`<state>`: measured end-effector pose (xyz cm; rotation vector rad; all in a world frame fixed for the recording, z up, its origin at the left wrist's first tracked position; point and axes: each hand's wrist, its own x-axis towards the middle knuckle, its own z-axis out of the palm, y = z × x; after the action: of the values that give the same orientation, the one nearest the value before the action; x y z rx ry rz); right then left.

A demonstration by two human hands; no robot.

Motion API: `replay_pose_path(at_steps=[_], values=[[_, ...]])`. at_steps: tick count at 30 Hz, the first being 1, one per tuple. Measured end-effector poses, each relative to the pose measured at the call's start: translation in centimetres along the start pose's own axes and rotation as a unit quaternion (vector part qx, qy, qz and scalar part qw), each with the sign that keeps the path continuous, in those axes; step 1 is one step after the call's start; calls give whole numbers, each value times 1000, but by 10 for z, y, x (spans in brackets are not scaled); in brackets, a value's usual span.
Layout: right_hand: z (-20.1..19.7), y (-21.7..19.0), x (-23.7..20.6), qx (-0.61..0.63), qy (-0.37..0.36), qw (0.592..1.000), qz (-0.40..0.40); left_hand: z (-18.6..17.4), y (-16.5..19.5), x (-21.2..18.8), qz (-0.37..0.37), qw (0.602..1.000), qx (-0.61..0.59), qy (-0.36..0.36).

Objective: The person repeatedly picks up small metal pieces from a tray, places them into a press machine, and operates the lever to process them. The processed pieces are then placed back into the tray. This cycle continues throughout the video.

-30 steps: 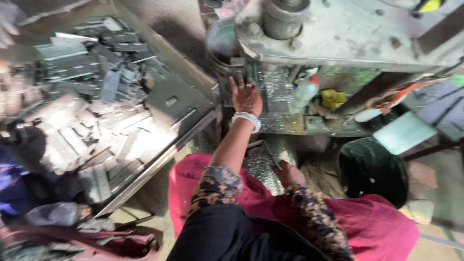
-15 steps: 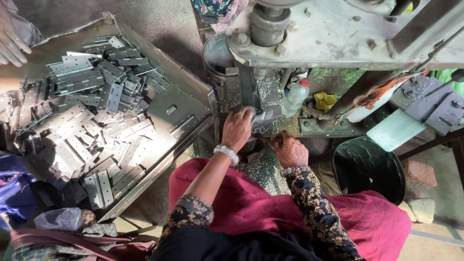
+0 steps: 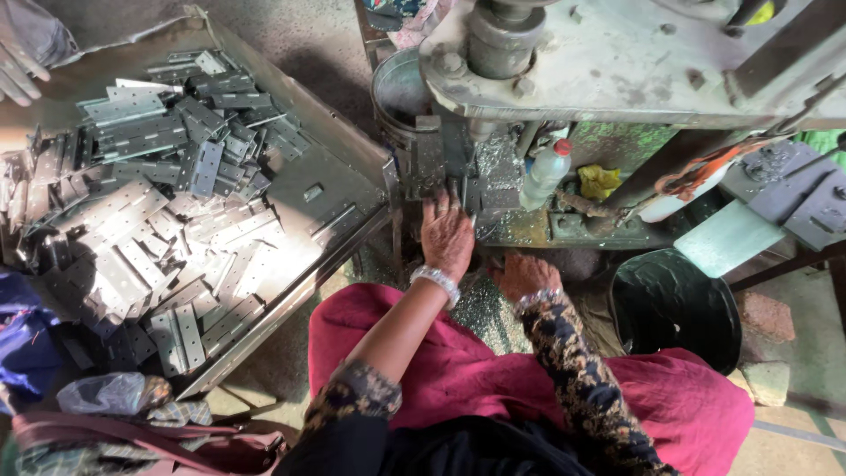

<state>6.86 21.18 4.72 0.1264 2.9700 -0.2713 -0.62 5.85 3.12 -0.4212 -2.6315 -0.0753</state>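
Two hands at the press, left hand (image 3: 448,236) at centre, right hand (image 3: 523,273) toward 4 o'clock, one other person's hand (image 3: 16,78) at 10 o'clock, one bottle (image 3: 545,173), one black bucket (image 3: 674,304) at 4 o'clock, one tray (image 3: 339,189), hinges (image 3: 132,220) too many to count

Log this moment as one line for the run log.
left hand: at press bed | right hand: resting below, near lap | hinges: piled in tray | bottle: upright
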Motion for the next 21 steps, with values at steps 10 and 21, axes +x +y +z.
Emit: replay_pose_path(at_steps=[10,21], values=[[89,32,-20,68,-60,993,70,1,13,34,-43,991,35,-125],[100,52,14,32,-97,994,44,27,4,44,-80,977,-19,-196]])
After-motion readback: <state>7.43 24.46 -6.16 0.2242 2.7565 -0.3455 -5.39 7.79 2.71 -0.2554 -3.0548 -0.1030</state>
